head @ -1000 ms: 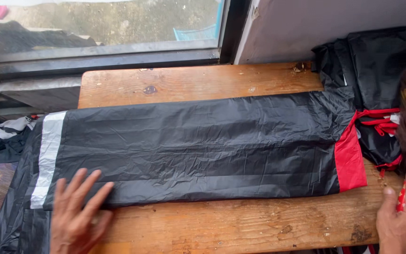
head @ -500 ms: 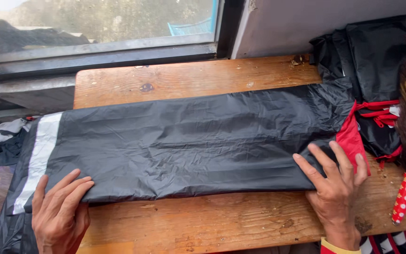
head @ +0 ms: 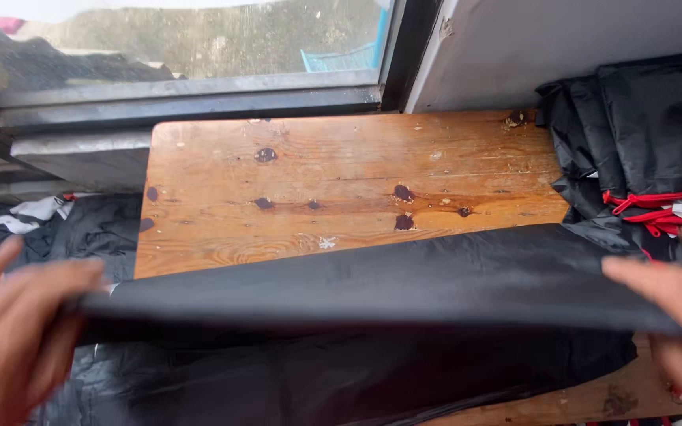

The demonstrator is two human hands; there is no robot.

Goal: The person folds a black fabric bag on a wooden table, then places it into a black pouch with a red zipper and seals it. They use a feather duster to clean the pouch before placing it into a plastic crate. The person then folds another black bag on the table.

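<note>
Head view: both hands lifting black garment [head: 372,288] edge over wooden table [head: 341,181].
Left hand [head: 13,331], right hand [head: 676,315] pinch its ends; thin, limp, likely slippery, so grip the edge ends.

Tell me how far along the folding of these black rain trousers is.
Partly done. The black trousers were lying flat along the wooden table a moment ago; now the left hand and right hand grip either end and have lifted the far edge toward the near one, so a lengthwise fold is in hand. Left, as it looks: laying it down flat and adding it to the folded black pile at the right.
</note>
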